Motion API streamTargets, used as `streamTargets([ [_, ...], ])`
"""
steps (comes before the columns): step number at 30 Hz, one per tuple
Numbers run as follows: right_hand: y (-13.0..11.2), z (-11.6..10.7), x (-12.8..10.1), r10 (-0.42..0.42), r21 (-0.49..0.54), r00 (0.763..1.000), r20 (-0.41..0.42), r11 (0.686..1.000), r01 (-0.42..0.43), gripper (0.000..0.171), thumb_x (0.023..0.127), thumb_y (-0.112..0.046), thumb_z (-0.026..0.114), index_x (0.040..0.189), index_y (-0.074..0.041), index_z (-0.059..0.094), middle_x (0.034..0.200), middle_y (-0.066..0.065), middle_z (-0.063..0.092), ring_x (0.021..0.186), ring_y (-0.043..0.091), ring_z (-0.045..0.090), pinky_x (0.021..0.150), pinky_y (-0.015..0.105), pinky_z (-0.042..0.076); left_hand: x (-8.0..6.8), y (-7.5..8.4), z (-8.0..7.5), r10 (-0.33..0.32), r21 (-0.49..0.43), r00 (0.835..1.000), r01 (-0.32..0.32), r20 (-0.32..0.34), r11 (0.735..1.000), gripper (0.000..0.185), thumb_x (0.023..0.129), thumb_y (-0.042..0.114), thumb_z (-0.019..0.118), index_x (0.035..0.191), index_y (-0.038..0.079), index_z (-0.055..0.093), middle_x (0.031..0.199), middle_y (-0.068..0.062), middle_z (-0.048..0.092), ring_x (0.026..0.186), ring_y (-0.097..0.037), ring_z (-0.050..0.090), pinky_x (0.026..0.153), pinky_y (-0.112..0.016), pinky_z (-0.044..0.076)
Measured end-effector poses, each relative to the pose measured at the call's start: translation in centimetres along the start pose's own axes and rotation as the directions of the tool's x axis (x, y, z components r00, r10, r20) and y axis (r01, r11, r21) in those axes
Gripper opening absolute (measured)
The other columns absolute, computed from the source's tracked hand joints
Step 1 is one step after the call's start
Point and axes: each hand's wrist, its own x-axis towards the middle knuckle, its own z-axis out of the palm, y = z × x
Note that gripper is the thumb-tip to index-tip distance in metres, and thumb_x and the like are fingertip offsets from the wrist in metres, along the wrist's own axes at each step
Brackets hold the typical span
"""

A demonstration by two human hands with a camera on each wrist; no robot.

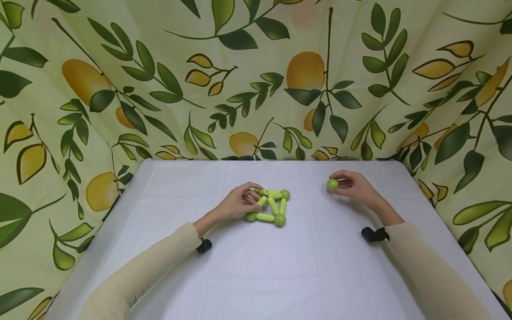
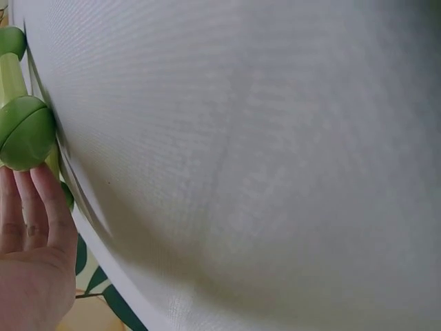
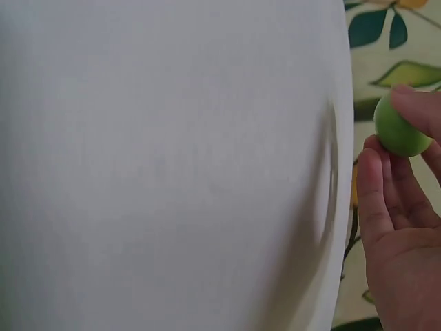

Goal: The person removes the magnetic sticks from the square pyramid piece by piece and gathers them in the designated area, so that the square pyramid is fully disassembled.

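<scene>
A: What is seen at the left of the table (image 1: 168,275)?

B: The left hand (image 1: 236,205) is laid against the left side of a flat frame of green rods and balls (image 1: 270,207), near the table's middle. The fingers are curled onto the frame's far-left rod; whether it is truly pinched or only steadied cannot be told. In the left wrist view the fingertips (image 2: 41,181) are seen touching a ball joint (image 2: 26,132).

A: And at the right?

B: A loose green ball (image 1: 332,183) is pinched between the thumb and fingers of the right hand (image 1: 356,186), just above the cloth, well apart from the frame. The same grip on the ball is shown in the right wrist view (image 3: 401,128).

A: Which step is judged to be in hand?

B: A building step, it would seem: the frame is braced while a further joint is held ready. For the next move, the ball would likely have to be carried left and met squarely with an open rod end, the frame being kept from sliding.

A: Are any containers to be reported?

B: None is in view; no box, tray or bowl is shown, only the white table and the leaf-and-lemon curtain (image 1: 304,71) behind it.
</scene>
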Motion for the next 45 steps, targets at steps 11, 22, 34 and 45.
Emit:
streamTargets([
  [11,2.3,-3.4,-0.6,0.055,-0.096,0.998,-0.041,0.994,-0.059,0.043,0.079,-0.017,0.077,0.117,-0.004,0.061,0.116,0.013,0.058,0.102,0.024,0.058,0.079,0.021,0.047,0.7,-2.9,0.3,-0.012,0.038,0.999,0.013,-0.036,0.999,0.052,0.08,0.007,0.074,0.126,0.011,0.051,0.101,-0.005,0.063,0.085,-0.017,0.063,0.078,-0.029,0.05],
  [22,2.9,-4.7,-0.6,0.097,-0.092,0.995,0.021,0.991,-0.095,0.046,0.079,-0.011,0.076,0.119,0.003,0.059,0.118,0.019,0.056,0.102,0.024,0.058,0.078,0.02,0.047,0.6,-2.8,0.4,-0.018,0.046,0.999,0.02,-0.041,0.999,0.051,0.08,0.006,0.074,0.125,0.01,0.051,0.1,-0.003,0.063,0.085,-0.016,0.063,0.077,-0.028,0.05],
  [34,3.0,-4.9,-0.1,0.118,-0.119,0.992,0.041,0.987,-0.112,0.049,0.078,-0.016,0.077,0.12,0.0,0.059,0.119,0.016,0.056,0.104,0.027,0.055,0.079,0.018,0.046,0.5,-3.0,0.5,-0.012,0.051,0.999,0.014,-0.053,0.999,0.051,0.081,0.007,0.074,0.126,0.011,0.051,0.1,-0.004,0.063,0.084,-0.016,0.063,0.076,-0.029,0.051],
  [45,3.2,-4.7,-0.1,0.105,-0.124,0.994,0.018,0.987,-0.101,0.048,0.079,-0.022,0.077,0.119,-0.003,0.06,0.12,0.015,0.056,0.106,0.03,0.055,0.08,0.018,0.046,0.1,-1.3,0.4,-0.008,0.045,0.999,0.01,-0.043,0.999,0.051,0.081,0.002,0.072,0.127,0.001,0.048,0.103,-0.016,0.062,0.086,-0.028,0.062,0.08,-0.039,0.05],
])
